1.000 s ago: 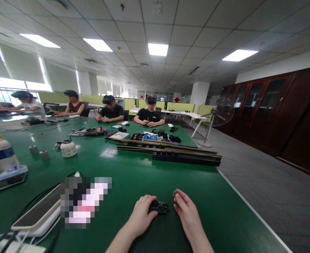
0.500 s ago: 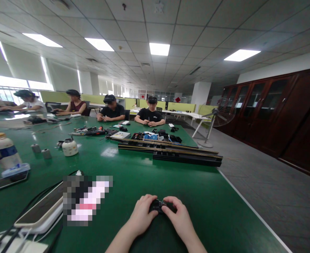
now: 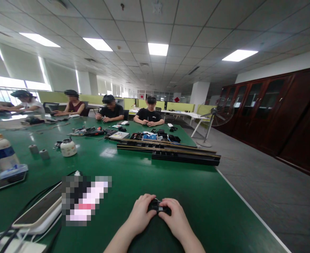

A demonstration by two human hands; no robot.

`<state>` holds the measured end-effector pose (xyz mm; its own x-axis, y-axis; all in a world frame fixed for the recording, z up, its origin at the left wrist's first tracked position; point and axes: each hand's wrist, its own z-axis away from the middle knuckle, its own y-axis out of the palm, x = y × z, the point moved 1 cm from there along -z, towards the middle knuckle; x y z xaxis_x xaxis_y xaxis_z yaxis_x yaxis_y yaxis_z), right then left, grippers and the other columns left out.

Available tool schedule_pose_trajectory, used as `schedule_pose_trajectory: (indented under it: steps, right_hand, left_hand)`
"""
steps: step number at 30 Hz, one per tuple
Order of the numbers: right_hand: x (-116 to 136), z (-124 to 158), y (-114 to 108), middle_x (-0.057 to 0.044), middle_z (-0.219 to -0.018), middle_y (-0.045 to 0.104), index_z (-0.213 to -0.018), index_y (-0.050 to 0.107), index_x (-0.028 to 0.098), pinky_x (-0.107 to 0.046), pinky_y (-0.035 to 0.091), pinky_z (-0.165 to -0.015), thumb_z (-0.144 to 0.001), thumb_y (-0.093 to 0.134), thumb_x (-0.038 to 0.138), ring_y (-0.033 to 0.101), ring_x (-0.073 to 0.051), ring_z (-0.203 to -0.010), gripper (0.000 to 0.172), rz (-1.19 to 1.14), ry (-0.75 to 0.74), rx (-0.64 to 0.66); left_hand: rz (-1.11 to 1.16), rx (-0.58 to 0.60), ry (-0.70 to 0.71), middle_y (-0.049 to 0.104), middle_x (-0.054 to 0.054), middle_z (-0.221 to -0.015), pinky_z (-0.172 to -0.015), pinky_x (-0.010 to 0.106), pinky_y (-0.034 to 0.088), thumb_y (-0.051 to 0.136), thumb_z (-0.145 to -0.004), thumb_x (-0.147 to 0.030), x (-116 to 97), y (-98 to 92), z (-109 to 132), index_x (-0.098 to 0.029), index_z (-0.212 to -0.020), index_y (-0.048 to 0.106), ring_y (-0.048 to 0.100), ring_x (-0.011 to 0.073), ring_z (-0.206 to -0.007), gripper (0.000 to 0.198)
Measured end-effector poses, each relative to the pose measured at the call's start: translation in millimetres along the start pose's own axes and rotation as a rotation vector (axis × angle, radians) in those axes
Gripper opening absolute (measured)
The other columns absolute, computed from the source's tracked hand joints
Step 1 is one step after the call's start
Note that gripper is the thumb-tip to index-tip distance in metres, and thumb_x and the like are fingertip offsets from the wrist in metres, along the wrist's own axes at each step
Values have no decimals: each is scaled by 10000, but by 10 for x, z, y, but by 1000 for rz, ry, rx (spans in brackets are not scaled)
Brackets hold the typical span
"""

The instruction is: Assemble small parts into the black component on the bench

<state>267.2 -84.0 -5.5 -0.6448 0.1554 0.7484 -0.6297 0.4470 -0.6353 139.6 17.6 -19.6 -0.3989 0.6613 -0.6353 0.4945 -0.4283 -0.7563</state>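
Observation:
A small black plastic part sits between my two hands over the green table; its exact kind I cannot make out. My left hand grips its left end, thumb below and fingers curled over the top. On the other side my right hand pinches the right end between thumb and index finger. A small light-coloured piece shows in the middle of the part, near my right thumb. The fingers cover both ends.
Long black rails with thin rods lie ahead on the green table. To the left are a phone with cables, a small white jar and a large bottle. Several people sit across the table.
My right fingers have shifted slightly on the black part, and its light-coloured middle shows more now. My left hand keeps its hold. The whole view has moved a little.

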Motion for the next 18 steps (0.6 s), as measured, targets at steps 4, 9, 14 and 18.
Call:
schedule_pose_trajectory:
  steps: [4,9,14,18]
  right_hand:
    - [3,16,-15,-51,-1008,653,-821,668,228,-374,368,-932,-604,589,165,545,-240,-1025,240,-30,12,5]
    - [-51,15,-44,-43,-1040,643,-937,638,226,-353,368,-952,-594,572,140,550,-223,-1035,360,-158,47,8]
    - [-158,-27,-35,-56,-1031,649,-989,602,203,-347,396,-932,-691,529,231,571,-213,-1018,308,-276,118,-49]
    - [-231,-61,-1,-65,-985,670,-965,612,192,-344,424,-906,-720,500,264,596,-216,-985,278,-339,118,-89]
  left_hand:
    - [-11,11,-8,564,46,-1142,-902,298,350,490,-715,-179,1,-2,-2,-205,-1156,523,476,210,-1054,443]
    - [-7,10,-17,551,50,-1166,-928,293,339,478,-728,-191,-5,-10,5,-201,-1184,504,464,206,-1080,457]
    - [18,-9,-38,536,66,-1176,-949,284,334,471,-742,-187,-16,-15,7,-180,-1192,491,460,196,-1095,451]
    - [7,-19,-50,523,64,-1179,-955,277,328,477,-728,-160,2,5,-1,-183,-1151,504,456,192,-1098,424]
